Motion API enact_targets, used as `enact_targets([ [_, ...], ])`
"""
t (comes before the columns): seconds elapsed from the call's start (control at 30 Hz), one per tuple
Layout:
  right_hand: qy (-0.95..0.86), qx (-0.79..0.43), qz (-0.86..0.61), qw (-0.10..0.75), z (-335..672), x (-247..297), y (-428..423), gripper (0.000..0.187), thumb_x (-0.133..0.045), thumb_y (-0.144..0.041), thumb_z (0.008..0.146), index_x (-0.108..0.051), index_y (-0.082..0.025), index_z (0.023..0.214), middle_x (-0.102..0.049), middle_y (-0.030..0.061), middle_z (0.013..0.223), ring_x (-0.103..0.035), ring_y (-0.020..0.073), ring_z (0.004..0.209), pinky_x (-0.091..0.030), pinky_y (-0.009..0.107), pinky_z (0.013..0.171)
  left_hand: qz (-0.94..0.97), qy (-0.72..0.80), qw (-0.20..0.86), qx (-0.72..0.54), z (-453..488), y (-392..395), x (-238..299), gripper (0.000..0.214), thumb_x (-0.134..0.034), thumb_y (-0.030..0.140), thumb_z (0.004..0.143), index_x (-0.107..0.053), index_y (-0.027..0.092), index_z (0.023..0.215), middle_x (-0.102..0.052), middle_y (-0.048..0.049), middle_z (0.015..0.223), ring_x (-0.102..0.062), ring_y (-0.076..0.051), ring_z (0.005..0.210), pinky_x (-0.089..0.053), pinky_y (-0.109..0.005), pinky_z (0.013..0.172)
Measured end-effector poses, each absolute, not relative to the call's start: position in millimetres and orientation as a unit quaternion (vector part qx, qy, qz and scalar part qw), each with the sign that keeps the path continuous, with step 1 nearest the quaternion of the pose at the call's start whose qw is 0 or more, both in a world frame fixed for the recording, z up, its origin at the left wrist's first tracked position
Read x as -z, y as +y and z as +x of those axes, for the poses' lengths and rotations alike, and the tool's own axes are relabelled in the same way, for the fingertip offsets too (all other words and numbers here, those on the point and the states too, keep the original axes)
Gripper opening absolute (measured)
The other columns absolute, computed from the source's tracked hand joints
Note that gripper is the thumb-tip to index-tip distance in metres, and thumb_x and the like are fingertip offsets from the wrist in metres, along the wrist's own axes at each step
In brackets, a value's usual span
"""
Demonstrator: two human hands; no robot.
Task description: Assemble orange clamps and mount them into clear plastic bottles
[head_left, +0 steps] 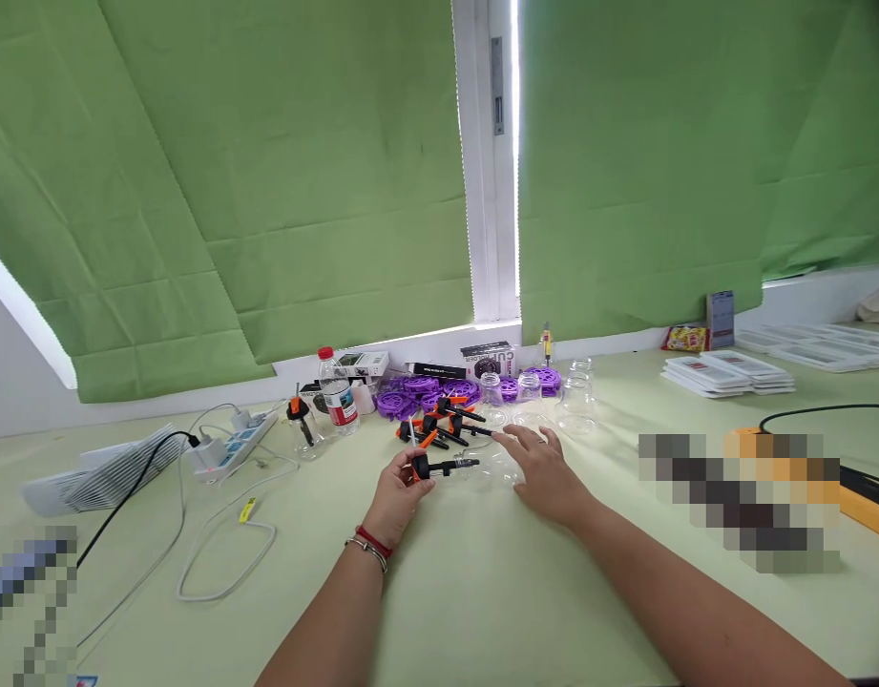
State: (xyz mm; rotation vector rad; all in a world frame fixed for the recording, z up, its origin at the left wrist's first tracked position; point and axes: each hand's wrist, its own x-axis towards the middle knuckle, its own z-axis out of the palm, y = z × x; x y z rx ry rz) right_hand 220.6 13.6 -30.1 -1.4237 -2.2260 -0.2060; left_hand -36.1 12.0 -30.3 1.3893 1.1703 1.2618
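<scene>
My left hand pinches a black-and-orange sprayer top, its black stem pointing right. The stem's tip is at the neck of a clear glass bottle lying on its side; I cannot tell how far in it reaches. My right hand curves round the bottle's wide end. Just beyond my hands lie several more black-and-orange sprayer tops. Behind my right hand stand clear glass bottles, and a bottle fitted with a sprayer top stands to the left.
Purple plastic pieces, a red-capped water bottle and boxes line the window side. At left are a power strip and a white cable. White cards and an orange object lie at right.
</scene>
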Motion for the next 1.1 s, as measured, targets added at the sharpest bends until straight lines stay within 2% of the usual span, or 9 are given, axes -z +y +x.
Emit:
enact_targets([
  [0.37,-0.838,0.039,-0.48,0.258,208,23,3,0.067,-0.059,-0.019,0.065,-0.04,-0.025,0.129,-0.046,0.0085,0.131,-0.04,0.0235,0.123,-0.008,0.047,0.108,0.579,0.445,0.488,-0.477,-29,9,27,0.052,-0.075,0.024,0.057,-0.056,0.018,0.105,-0.064,-0.0045,0.092,-0.059,-0.015,0.083,-0.046,-0.028,0.077],
  [1.1,-0.846,0.045,-0.459,0.266,207,22,1,0.066,-0.06,-0.017,0.063,-0.043,-0.025,0.127,-0.047,0.0082,0.128,-0.043,0.0253,0.119,-0.011,0.047,0.107,0.594,0.445,0.483,-0.464,-26,8,26,0.051,-0.075,0.021,0.059,-0.056,0.016,0.106,-0.062,-0.0074,0.097,-0.058,-0.016,0.085,-0.048,-0.029,0.076],
])
